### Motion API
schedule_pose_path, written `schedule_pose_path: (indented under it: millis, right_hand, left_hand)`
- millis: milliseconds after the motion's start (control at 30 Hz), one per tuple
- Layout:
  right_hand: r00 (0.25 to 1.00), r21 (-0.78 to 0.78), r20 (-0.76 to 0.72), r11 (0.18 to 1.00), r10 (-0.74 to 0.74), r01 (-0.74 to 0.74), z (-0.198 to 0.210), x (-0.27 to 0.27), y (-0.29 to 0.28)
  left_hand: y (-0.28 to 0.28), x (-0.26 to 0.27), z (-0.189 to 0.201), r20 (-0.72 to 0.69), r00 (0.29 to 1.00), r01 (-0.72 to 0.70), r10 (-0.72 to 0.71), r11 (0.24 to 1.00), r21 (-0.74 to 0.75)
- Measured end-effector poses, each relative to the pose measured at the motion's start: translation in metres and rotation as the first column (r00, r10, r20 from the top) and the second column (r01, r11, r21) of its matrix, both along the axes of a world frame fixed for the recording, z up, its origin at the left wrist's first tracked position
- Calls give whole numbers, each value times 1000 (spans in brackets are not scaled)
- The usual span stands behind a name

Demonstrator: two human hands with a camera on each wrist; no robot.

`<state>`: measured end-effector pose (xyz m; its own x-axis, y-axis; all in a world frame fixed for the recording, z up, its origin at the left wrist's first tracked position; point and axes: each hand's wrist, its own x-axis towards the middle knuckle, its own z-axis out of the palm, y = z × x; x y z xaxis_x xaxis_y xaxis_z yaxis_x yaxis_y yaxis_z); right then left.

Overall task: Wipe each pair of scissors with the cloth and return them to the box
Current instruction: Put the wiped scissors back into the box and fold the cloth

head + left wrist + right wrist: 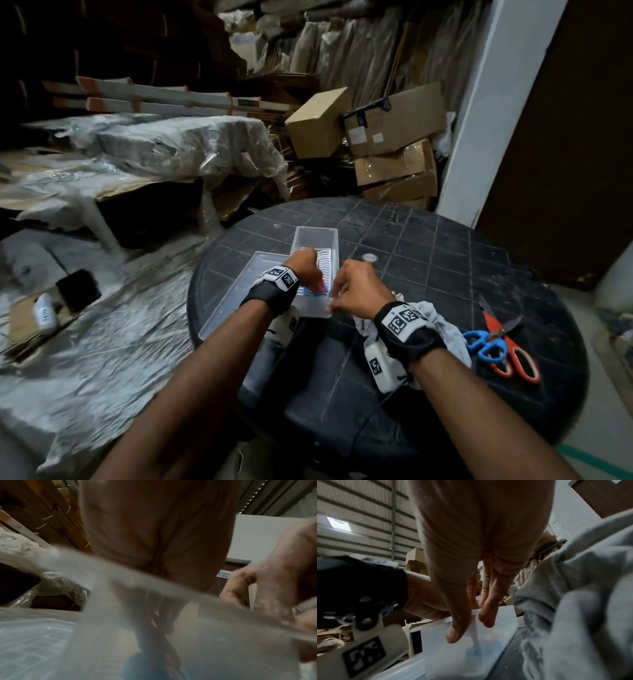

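Observation:
A translucent plastic box (317, 241) stands mid-table. My left hand (305, 270) reaches down into it, fingers curled over a pair of scissors (318, 290) with red and blue handles. Through the box wall (223, 635) the left wrist view shows those scissors (157, 635) only as a blur, and the fingertips are hidden. My right hand (356, 291) pinches the box's near end wall (453, 649), thumb outside and fingers inside. A crumpled grey cloth (442, 329) lies under my right wrist. Blue-handled scissors (486, 342) and orange-handled scissors (513, 356) lie crossed on the table to the right.
The box's clear lid (236, 294) lies just left of it, reaching the edge of the round dark table (428, 260). Cardboard boxes (394, 137) and plastic-wrapped stacks (178, 144) crowd the floor behind and to the left. A white pillar (486, 130) stands at the right.

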<state>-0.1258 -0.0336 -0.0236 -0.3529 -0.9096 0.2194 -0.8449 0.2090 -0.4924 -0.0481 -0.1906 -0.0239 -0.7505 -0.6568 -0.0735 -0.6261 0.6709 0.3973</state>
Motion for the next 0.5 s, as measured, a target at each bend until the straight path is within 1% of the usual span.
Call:
schedule_pose_path:
  millis: [167, 333, 433, 500]
  right_hand:
    - [999, -45, 37, 999, 3, -2, 1, 4, 7]
    - [997, -71, 73, 997, -35, 41, -7, 3, 4]
    - [998, -87, 46, 995, -46, 50, -10, 4, 5]
    - [997, -133, 70, 990, -36, 45, -8, 2, 9]
  left_hand:
    - [12, -9, -5, 38, 998, 52, -49, 993, -106]
    - [12, -6, -9, 41, 997, 78, -72, 981, -175]
    - [10, 0, -10, 75, 995, 71, -60, 983, -167]
    - [9, 6, -6, 64, 997, 61, -52, 988, -141]
